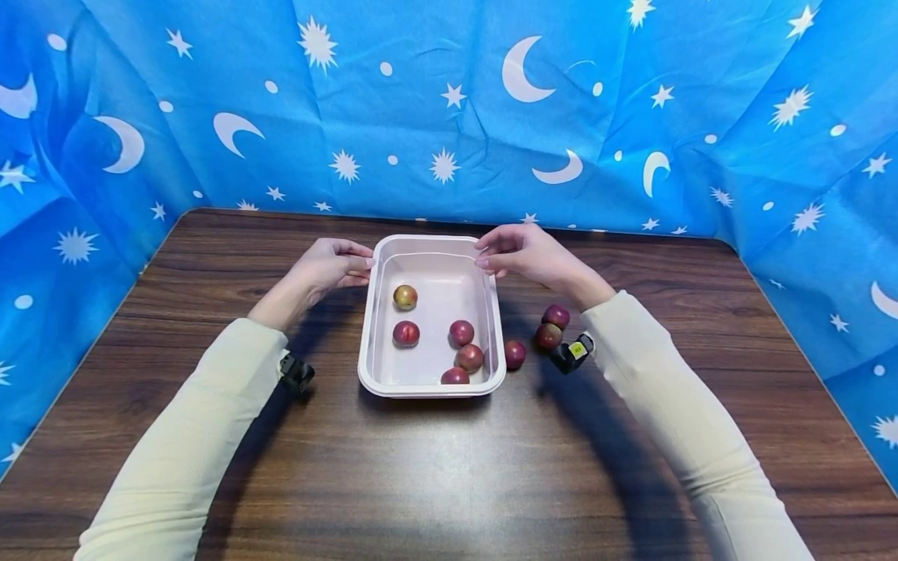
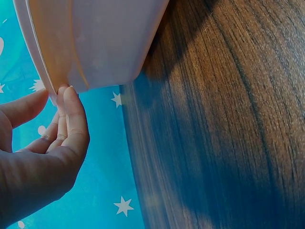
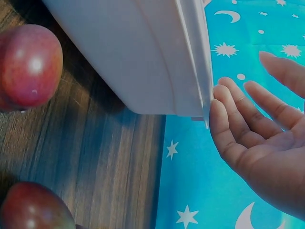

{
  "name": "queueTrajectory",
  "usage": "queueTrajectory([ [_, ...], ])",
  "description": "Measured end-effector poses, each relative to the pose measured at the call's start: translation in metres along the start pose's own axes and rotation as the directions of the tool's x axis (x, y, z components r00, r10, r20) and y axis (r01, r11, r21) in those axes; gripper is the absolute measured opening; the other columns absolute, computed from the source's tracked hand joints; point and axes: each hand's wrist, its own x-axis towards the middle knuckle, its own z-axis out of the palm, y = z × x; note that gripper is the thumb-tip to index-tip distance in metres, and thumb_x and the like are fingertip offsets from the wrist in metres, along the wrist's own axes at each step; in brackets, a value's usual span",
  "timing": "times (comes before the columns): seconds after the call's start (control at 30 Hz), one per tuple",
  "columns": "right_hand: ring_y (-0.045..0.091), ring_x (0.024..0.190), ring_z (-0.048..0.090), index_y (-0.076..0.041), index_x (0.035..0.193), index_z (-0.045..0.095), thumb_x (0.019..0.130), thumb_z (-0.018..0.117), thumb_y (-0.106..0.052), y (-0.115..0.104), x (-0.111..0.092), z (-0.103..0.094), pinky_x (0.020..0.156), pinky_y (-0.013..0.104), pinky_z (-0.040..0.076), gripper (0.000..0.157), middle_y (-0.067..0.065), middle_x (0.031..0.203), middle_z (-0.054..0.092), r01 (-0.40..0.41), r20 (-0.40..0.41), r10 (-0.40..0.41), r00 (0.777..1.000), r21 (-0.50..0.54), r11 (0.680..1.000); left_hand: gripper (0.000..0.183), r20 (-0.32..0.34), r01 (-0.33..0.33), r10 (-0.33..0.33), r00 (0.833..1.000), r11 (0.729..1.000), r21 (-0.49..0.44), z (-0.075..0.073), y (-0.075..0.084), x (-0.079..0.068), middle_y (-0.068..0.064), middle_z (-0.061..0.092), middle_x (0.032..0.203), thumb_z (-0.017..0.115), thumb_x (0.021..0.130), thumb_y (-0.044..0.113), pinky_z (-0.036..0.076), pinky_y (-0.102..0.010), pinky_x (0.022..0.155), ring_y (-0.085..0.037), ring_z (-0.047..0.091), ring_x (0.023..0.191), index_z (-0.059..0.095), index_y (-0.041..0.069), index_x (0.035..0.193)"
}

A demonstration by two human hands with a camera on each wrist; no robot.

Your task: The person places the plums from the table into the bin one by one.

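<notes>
A white rectangular plastic container [image 1: 435, 269] sits on the table with several plums inside. One plum [image 1: 404, 297] is yellowish-red; another, red plum [image 1: 405, 333] lies just below it, and the rest cluster at the near right corner. My left hand [image 1: 330, 269] pinches the container's far left rim between thumb and fingers, plain in the left wrist view [image 2: 52, 138]. At the far right corner, my right hand [image 1: 526, 253] has its fingertips at the rim. In the right wrist view its thumb [image 3: 285, 71] stands away from the rim and the fingers are loosely bent.
Three plums lie on the table right of the container: one plum [image 1: 515, 354] close by its wall, and a pair, a dark plum [image 1: 556, 315] and a duller plum [image 1: 548, 336], near the right wrist. A blue star-and-moon cloth [image 1: 421, 101] hangs behind the wooden table [image 1: 393, 483].
</notes>
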Motion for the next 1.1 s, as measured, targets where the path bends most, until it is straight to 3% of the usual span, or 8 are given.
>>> queueTrajectory([
  [0.47, 0.034, 0.087, 0.059, 0.0, 0.114, 0.058, 0.087, 0.064, -0.021, 0.004, -0.013, -0.016, 0.076, 0.039, 0.055, 0.035, 0.014, 0.097, 0.063, 0.006, 0.013, -0.005, 1.0, -0.055, 0.998, 0.036, 0.006, -0.005, 0.005, 1.0, 0.999, 0.038, -0.001, 0.0, -0.002, -0.008, 0.055, 0.087, 0.052, 0.092, 0.003, 0.053, -0.026, 0.081, -0.008, 0.06, 0.069, 0.043, -0.013, 0.122],
  [0.63, 0.027, 0.08, 0.061, -0.002, 0.115, 0.058, 0.087, 0.063, -0.024, 0.006, -0.021, -0.024, 0.066, 0.03, 0.053, 0.036, 0.016, 0.097, 0.062, -0.013, 0.008, 0.014, 1.0, -0.098, 0.995, 0.036, 0.008, -0.011, 0.011, 1.0, 0.999, 0.033, -0.002, 0.0, -0.002, -0.008, 0.056, 0.087, 0.053, 0.091, 0.003, 0.052, -0.028, 0.083, -0.008, 0.06, 0.069, 0.043, -0.013, 0.122],
  [0.77, 0.022, 0.077, 0.06, -0.005, 0.114, 0.058, 0.087, 0.064, -0.025, 0.008, -0.028, -0.029, 0.061, 0.03, 0.052, 0.034, 0.013, 0.094, 0.063, -0.045, -0.008, 0.045, 0.999, -0.082, 0.996, 0.036, 0.006, -0.012, 0.012, 1.0, 1.0, 0.023, -0.002, -0.001, -0.001, -0.007, 0.056, 0.084, 0.053, 0.091, 0.002, 0.052, -0.028, 0.082, -0.008, 0.059, 0.069, 0.043, -0.014, 0.121],
  [1.1, 0.026, 0.082, 0.06, -0.007, 0.114, 0.058, 0.086, 0.065, -0.028, 0.017, -0.044, -0.041, 0.072, 0.032, 0.054, 0.036, 0.016, 0.095, 0.061, -0.105, -0.051, 0.102, 0.993, -0.056, 0.993, 0.036, 0.014, -0.027, 0.027, 1.0, 1.0, 0.009, -0.002, -0.003, 0.0, -0.006, 0.057, 0.084, 0.052, 0.091, 0.001, 0.053, -0.025, 0.079, -0.008, 0.06, 0.068, 0.042, -0.015, 0.122],
])
